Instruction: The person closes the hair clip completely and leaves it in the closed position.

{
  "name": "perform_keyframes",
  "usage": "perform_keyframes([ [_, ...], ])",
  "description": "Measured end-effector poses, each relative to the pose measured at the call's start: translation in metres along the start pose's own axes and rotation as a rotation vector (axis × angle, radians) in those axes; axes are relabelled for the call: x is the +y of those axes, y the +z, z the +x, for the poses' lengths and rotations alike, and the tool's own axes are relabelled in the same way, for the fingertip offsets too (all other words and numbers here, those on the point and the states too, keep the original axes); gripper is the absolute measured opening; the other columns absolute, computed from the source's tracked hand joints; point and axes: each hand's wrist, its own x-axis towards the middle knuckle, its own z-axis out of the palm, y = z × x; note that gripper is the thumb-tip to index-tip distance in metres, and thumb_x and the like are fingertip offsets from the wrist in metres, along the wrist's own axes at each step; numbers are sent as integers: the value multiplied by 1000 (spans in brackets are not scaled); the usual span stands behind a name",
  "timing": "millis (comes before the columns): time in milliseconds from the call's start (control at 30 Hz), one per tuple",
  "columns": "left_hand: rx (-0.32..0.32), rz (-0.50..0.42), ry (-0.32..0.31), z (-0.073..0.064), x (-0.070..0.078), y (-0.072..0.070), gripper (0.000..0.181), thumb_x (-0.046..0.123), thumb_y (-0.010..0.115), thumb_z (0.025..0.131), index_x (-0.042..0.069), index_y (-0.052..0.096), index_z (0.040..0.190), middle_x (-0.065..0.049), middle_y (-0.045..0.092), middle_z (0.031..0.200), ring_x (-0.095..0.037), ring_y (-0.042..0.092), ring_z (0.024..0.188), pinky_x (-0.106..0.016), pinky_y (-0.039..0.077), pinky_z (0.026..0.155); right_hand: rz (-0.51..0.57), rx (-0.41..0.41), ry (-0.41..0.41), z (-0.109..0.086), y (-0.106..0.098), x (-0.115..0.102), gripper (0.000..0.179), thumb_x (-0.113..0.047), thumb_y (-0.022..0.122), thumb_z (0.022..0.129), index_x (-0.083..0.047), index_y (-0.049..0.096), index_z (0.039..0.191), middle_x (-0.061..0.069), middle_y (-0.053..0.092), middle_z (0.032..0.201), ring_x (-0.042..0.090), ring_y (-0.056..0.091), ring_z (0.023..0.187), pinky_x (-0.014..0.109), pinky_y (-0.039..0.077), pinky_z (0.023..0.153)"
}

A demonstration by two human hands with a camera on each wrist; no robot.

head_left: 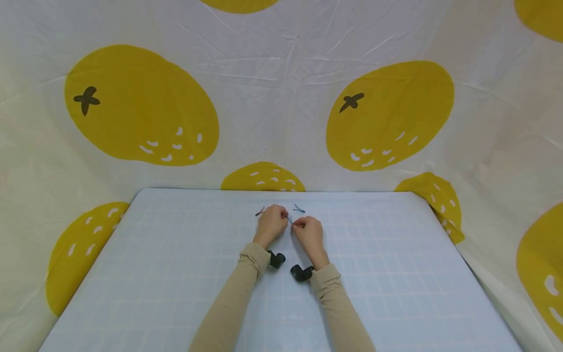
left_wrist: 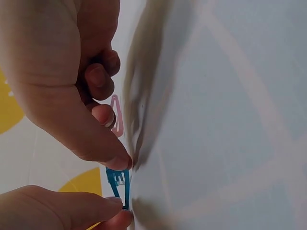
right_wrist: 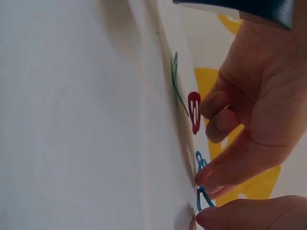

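Note:
Between my two hands is a blue snap hair clip [head_left: 289, 220], its prongs spread apart. My left hand [head_left: 271, 226] pinches one end between thumb and fingers, and my right hand [head_left: 309, 236] pinches the other. In the left wrist view the clip [left_wrist: 120, 181] spans the gap between the two sets of fingertips. A red clip [right_wrist: 194, 112] lies beside the curled fingers of my left hand, with a thin green clip [right_wrist: 176, 84] farther off. Behind my right hand's fingers a pink clip [left_wrist: 115, 116] shows in part.
A bluish clip [head_left: 299, 209] lies beyond my right hand, and a dark reddish one [head_left: 260, 211] left of my left hand. Black cameras [head_left: 301, 273] sit on both wrists. The pale checked table [head_left: 176, 274] ends at a hanging cloth printed with yellow fruit [head_left: 140, 105].

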Motion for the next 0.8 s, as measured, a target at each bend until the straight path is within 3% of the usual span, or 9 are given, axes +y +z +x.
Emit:
perform_keyframes([
  [267,-28,32,-5,2,1,1,6,6,69,85,7,71,90,-6,63,86,-21,56,78,-38,47,70,-12,-1,39,1,-1,0,4,-5,72,79,-3,75,76,6,64,74,23,57,73,36,45,70],
  [600,-26,81,83,1,-1,-3,11,6,72,86,12,68,77,-5,53,85,-21,52,77,-35,45,66,28,-12,57,3,-13,-1,5,-6,74,82,-3,76,78,7,67,74,22,59,73,35,48,69],
  [800,-51,112,100,1,1,-5,12,7,71,89,14,68,79,-3,53,85,-20,52,78,-35,44,67,49,-31,37,6,-21,1,5,-7,74,82,-3,77,81,8,69,77,22,59,73,33,47,67],
])
